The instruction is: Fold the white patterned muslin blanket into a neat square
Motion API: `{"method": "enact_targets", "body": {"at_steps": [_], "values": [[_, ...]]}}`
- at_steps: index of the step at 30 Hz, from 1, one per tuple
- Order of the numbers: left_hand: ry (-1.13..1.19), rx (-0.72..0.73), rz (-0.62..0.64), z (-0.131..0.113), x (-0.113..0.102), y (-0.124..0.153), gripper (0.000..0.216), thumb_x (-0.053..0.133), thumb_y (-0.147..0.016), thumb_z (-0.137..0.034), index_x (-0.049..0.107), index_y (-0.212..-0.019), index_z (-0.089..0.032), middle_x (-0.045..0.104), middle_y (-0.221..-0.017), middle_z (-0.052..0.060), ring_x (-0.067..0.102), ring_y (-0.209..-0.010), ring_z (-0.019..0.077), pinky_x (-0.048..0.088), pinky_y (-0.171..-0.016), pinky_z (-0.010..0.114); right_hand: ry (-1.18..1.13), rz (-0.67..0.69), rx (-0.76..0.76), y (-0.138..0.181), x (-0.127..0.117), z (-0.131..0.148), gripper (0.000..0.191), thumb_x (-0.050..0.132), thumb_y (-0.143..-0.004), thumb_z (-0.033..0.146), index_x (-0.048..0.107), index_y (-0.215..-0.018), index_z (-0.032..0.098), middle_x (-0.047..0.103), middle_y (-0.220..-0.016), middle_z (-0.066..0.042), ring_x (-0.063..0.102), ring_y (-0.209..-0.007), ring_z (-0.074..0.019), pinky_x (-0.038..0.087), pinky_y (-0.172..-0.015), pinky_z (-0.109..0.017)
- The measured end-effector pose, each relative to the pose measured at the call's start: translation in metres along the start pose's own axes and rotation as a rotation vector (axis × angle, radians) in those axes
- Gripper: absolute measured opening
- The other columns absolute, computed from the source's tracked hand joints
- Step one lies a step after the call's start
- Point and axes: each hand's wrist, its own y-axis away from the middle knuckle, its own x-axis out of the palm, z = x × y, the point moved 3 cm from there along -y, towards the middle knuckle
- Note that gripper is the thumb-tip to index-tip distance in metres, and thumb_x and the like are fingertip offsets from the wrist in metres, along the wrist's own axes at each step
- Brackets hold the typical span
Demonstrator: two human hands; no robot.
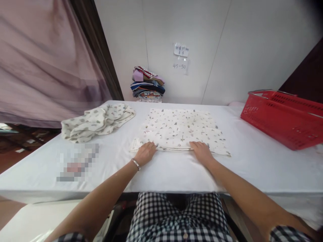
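A folded white cloth with small prints (180, 129) lies flat in the middle of the white table (161, 171). My left hand (145, 153) rests on its near left edge, fingers curled over the hem. At the near edge right of centre my right hand (202, 152) grips the same cloth, fingers bent. A metal bracelet sits on my left wrist. Both hands pinch the near hem of the cloth.
A crumpled printed cloth (96, 121) lies at the left of the table. A stack of folded clothes (147, 84) stands at the back against the wall. A red plastic basket (282, 116) sits at the right. A pink curtain (45, 60) hangs at the left.
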Motion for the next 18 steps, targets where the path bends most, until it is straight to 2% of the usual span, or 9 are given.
{"method": "enact_targets", "body": {"at_steps": [5, 9, 13, 18], "values": [[0.02, -0.031, 0.013, 0.002, 0.003, -0.001, 0.028, 0.034, -0.092, -0.028, 0.055, -0.079, -0.014, 0.056, -0.082, 0.009, 0.05, -0.079, 0.0193, 0.041, -0.069, 0.033, 0.141, 0.03, 0.254, 0.05, -0.012, -0.07, 0.046, 0.034, -0.079, 0.004, 0.052, -0.119, 0.015, 0.06, -0.113, -0.014, 0.052, -0.098, -0.0253, 0.038, -0.08, -0.038], [0.016, -0.026, 0.031, 0.001, -0.001, -0.003, 0.027, 0.036, -0.092, -0.027, 0.055, -0.078, -0.015, 0.056, -0.081, 0.008, 0.051, -0.079, 0.0192, 0.04, -0.07, 0.033, 0.237, 0.062, 0.402, 0.085, -0.02, -0.109, 0.042, 0.041, -0.076, 0.005, 0.053, -0.115, 0.015, 0.062, -0.108, -0.013, 0.055, -0.095, -0.0236, 0.041, -0.076, -0.035], [0.016, 0.009, 0.028, -0.01, -0.006, -0.004, 0.026, 0.036, -0.091, -0.027, 0.054, -0.077, -0.016, 0.055, -0.08, 0.008, 0.05, -0.078, 0.0191, 0.04, -0.069, 0.032, 0.248, 0.086, 0.509, 0.105, -0.023, -0.131, 0.031, 0.041, -0.08, 0.011, 0.058, -0.105, 0.016, 0.065, -0.099, -0.011, 0.056, -0.092, -0.0226, 0.042, -0.074, -0.033], [0.056, 0.033, 0.005, -0.024, -0.007, -0.002, 0.026, 0.036, -0.091, -0.027, 0.055, -0.078, -0.016, 0.055, -0.08, 0.007, 0.05, -0.078, 0.0195, 0.04, -0.07, 0.032, 0.164, 0.066, 0.498, 0.117, -0.02, -0.141, 0.032, 0.038, -0.082, 0.012, 0.059, -0.106, 0.015, 0.062, -0.11, -0.009, 0.053, -0.097, -0.0219, 0.042, -0.08, -0.032]]}}
